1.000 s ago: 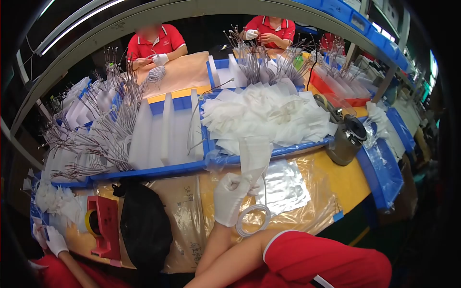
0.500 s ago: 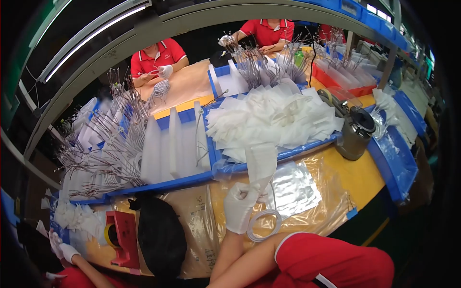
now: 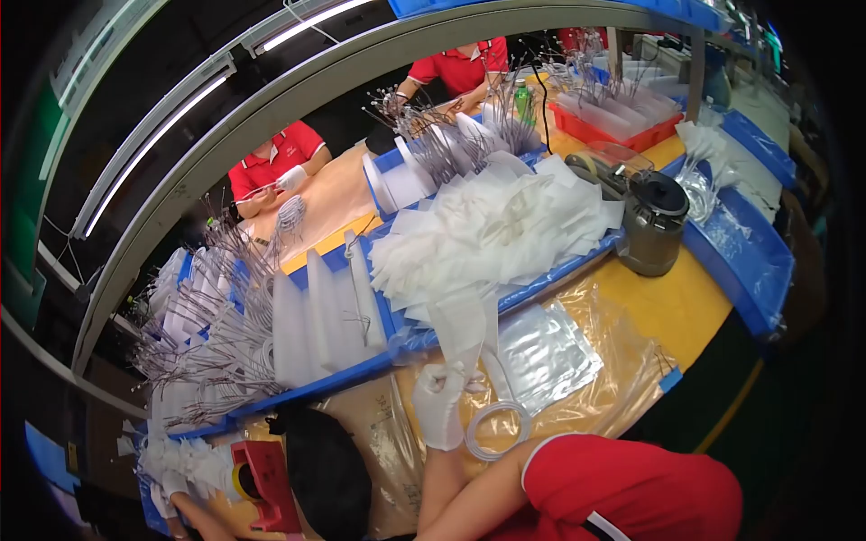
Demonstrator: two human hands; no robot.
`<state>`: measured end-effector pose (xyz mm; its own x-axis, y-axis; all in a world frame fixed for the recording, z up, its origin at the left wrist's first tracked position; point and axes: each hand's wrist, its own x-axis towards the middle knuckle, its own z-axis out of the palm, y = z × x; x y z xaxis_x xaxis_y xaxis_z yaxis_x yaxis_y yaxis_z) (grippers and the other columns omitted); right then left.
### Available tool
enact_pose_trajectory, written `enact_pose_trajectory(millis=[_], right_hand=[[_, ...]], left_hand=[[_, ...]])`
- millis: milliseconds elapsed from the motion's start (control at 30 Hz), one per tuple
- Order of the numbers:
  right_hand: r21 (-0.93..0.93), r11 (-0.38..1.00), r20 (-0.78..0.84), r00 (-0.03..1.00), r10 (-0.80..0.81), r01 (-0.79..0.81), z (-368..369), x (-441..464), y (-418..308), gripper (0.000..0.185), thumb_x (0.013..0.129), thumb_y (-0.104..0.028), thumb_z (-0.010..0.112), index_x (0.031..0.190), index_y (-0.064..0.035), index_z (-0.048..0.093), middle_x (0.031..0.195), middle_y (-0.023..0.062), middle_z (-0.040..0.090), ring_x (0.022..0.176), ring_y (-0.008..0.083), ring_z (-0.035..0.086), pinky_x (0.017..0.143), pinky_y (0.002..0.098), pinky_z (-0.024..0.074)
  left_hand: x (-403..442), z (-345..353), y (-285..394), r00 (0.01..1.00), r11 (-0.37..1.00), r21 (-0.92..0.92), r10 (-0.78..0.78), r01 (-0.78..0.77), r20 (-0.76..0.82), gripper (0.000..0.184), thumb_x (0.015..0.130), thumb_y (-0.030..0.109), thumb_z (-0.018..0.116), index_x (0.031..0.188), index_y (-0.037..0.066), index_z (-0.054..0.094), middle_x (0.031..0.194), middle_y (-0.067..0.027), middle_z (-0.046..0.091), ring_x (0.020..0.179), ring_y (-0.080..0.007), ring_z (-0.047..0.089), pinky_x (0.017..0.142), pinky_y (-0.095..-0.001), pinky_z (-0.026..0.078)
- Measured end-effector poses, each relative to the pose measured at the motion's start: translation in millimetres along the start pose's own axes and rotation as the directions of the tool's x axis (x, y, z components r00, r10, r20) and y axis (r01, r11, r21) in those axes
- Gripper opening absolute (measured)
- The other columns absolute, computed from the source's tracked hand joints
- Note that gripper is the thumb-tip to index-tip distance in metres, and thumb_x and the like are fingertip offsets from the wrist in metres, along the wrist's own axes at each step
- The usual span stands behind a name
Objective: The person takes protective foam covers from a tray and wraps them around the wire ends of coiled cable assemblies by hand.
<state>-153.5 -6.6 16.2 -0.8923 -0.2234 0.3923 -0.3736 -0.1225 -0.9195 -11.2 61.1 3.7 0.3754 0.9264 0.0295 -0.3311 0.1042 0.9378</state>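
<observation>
My left hand (image 3: 439,410), in a white glove with bare fingertips showing at its right, is closed in a pinch. It grips the lower end of a thin white packing sheet (image 3: 463,329), whose upper end reaches the heap of similar white sheets (image 3: 496,230) in a blue bin. Just right of the glove, a coil of white cable (image 3: 498,431) rests on the table, and one strand rises from it beside the sheet. Beyond the coil lies a stack of clear, shiny plastic bags (image 3: 548,356). My right hand does not show.
Blue bins (image 3: 307,389) with foam dividers and bundled cables line the table's back. Nearby are a black pouch (image 3: 327,473), a red tape dispenser (image 3: 273,487) and a dark jar (image 3: 654,225). A co-worker's gloved hand (image 3: 171,482) is at lower left; other people sit opposite.
The view has turned, so the scene appears rotated. My left hand stays pinched on the sheet near the coil. At lower left, the co-worker's hand has moved onto the small pile of white sheets.
</observation>
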Motion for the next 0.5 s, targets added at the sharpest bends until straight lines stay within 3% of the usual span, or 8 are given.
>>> enact_pose_trajectory(millis=[67,167,267,367,500], right_hand=[[-0.035,0.999,-0.009,1.0,0.007,-0.007,-1,-4,-5,0.028,0.092,-0.022,0.054,0.108,-0.0009,0.062,0.098,0.0166,0.065,0.087,0.0216,0.06,0.081,0.036,0.0466],[-0.081,0.997,-0.023,1.0,0.014,-0.016,-3,-8,-12,0.028,0.092,-0.023,0.054,0.108,-0.0016,0.062,0.097,0.0171,0.065,0.087,0.0218,0.06,0.081,0.036,0.0467],[-0.118,0.993,-0.032,0.999,0.023,-0.026,-4,-12,-17,0.027,0.092,-0.023,0.055,0.108,-0.0024,0.062,0.097,0.0176,0.065,0.087,0.022,0.06,0.081,0.036,0.0467],[-0.155,0.987,-0.036,0.999,0.027,-0.032,-5,-15,-20,0.027,0.092,-0.023,0.055,0.109,-0.0031,0.063,0.097,0.0181,0.065,0.086,0.0223,0.06,0.081,0.0359,0.0468],[-0.196,0.979,-0.044,0.998,0.042,-0.05,-6,-19,-25,0.027,0.091,-0.023,0.055,0.109,-0.0041,0.063,0.096,0.0188,0.065,0.086,0.0225,0.06,0.08,0.0359,0.0468]], left_hand=[[1,0,1,1.0,1.0,-0.001,0.013,-0.013,-0.016,0.01,0.088,0.007,0.057,0.082,0.003,0.051,0.074,-0.0086,0.057,0.068,-0.0183,0.062,0.056,-0.0301,0.054],[1,-5,-2,0.997,0.994,-0.09,0.068,-0.066,0.024,0.008,0.087,0.005,0.058,0.085,-0.001,0.052,0.083,-0.0143,0.062,0.072,-0.0205,0.065,0.059,-0.0294,0.055],[1,-6,-5,0.998,0.997,-0.046,0.058,-0.058,0.015,0.008,0.086,0.005,0.058,0.085,0.0,0.052,0.085,-0.0147,0.061,0.073,-0.0216,0.065,0.059,-0.0296,0.055],[0,0,-1,0.999,0.999,0.011,0.047,-0.048,0.013,0.01,0.088,0.009,0.056,0.082,0.004,0.049,0.077,-0.007,0.055,0.071,-0.0183,0.062,0.057,-0.0279,0.053],[0,0,-1,0.998,0.998,0.006,0.059,-0.059,0.012,0.011,0.088,0.01,0.057,0.083,0.005,0.048,0.076,-0.0068,0.055,0.07,-0.0181,0.061,0.056,-0.0277,0.052]])
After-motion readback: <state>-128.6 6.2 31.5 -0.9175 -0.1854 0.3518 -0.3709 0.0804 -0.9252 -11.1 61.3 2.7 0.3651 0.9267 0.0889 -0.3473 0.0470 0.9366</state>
